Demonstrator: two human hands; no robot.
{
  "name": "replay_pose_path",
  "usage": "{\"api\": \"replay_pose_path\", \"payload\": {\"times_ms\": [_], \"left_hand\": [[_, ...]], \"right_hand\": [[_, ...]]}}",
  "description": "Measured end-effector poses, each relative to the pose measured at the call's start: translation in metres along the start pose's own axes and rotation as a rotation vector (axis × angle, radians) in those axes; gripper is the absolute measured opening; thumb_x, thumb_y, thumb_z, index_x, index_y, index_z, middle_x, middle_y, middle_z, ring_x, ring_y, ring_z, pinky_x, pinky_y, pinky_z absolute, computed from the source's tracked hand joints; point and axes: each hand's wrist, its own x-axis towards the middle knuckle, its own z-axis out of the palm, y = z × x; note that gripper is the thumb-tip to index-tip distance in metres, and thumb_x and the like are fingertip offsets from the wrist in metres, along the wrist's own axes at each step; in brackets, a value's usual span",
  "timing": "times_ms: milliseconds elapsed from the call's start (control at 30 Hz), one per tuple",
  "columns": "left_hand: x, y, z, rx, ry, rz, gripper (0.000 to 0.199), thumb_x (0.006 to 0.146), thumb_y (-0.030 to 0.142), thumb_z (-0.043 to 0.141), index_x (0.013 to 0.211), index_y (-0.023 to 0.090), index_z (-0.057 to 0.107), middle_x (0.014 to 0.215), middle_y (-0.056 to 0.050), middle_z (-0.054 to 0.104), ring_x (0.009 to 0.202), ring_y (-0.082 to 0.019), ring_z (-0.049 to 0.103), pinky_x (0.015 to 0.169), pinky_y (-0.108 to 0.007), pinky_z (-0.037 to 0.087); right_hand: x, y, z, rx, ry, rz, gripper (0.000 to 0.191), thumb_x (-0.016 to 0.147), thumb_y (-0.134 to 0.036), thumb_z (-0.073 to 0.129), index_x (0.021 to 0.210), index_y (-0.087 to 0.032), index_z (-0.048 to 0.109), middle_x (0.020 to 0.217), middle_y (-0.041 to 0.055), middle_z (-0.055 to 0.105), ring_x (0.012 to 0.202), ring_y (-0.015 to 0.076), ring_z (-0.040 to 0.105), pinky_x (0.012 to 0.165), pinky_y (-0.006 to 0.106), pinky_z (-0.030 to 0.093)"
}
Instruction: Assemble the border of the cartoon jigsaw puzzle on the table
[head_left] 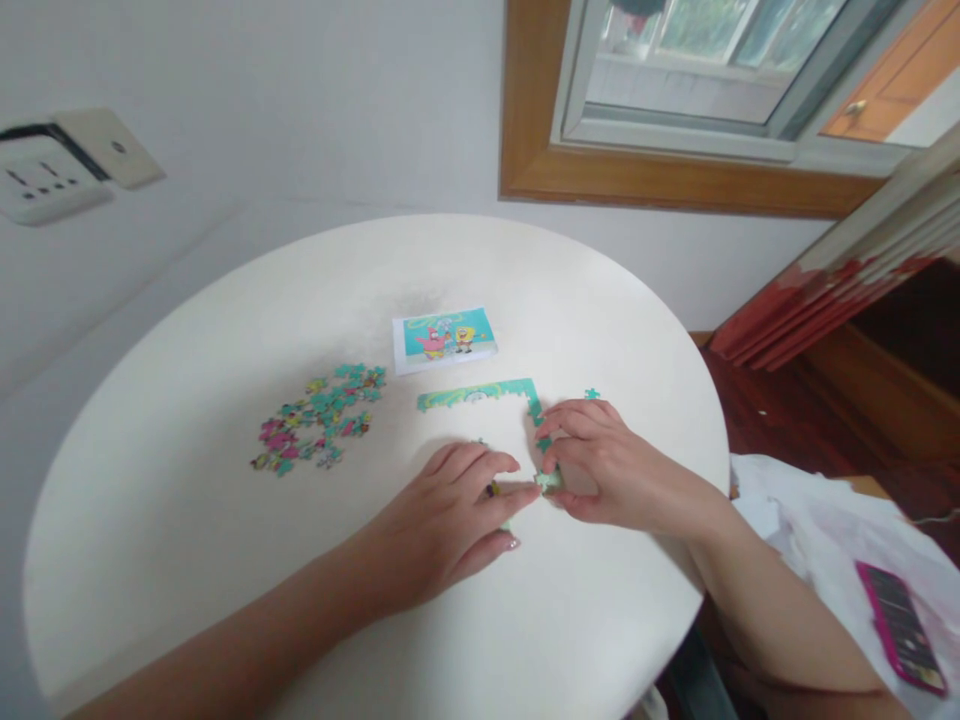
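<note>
A partly joined jigsaw puzzle lies on the white table, with a top strip and a side strip running down from its right corner. At the side strip's lower end is a pale green puzzle piece. My right hand has its thumb and fingers curled about this piece, fingertips along the strip. My left hand reaches in from the left, fingers apart, its index fingertip touching the piece's left edge. Beneath the left hand, a few loose pieces are mostly hidden. One teal piece lies beyond my right hand.
Left of the puzzle, loose puzzle pieces are heaped on the round white table. A cartoon picture card lies behind the puzzle. To the right below, a pink-cased phone rests on white sheeting. Wall and window stand behind.
</note>
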Motion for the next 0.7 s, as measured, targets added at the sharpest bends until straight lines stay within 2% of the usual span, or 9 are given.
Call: {"api": "replay_pose_path", "payload": {"times_ms": [400,567,700], "left_hand": [[0.0012,-0.0004,0.0014,0.023,0.01,0.013,0.04,0.094,0.033,0.062,0.133,0.024,0.058,0.135,-0.011,0.056,0.123,-0.03,0.048,0.107,-0.05,0.036],[0.002,-0.0008,0.0029,0.016,0.0,0.005,0.039,0.095,0.034,0.061,0.132,0.024,0.058,0.137,-0.011,0.055,0.124,-0.03,0.047,0.109,-0.05,0.033],[0.0026,-0.0004,0.0037,0.017,-0.001,0.008,0.039,0.095,0.034,0.062,0.132,0.024,0.058,0.137,-0.011,0.055,0.123,-0.031,0.047,0.108,-0.05,0.033]], "right_hand": [[0.0,0.0011,-0.0013,-0.009,-0.018,-0.014,0.013,0.083,-0.025,0.071,0.096,-0.022,0.07,0.122,0.0096,0.066,0.126,0.0309,0.051,0.109,0.053,0.035],[-0.0027,0.0048,-0.0024,0.008,-0.014,-0.02,0.022,0.084,-0.025,0.071,0.105,-0.023,0.069,0.125,0.0097,0.064,0.127,0.0302,0.051,0.11,0.052,0.034],[-0.0047,0.0083,-0.0037,0.024,-0.009,-0.029,0.018,0.084,-0.021,0.069,0.101,-0.024,0.068,0.126,0.0086,0.063,0.129,0.0294,0.049,0.109,0.051,0.034]]}}
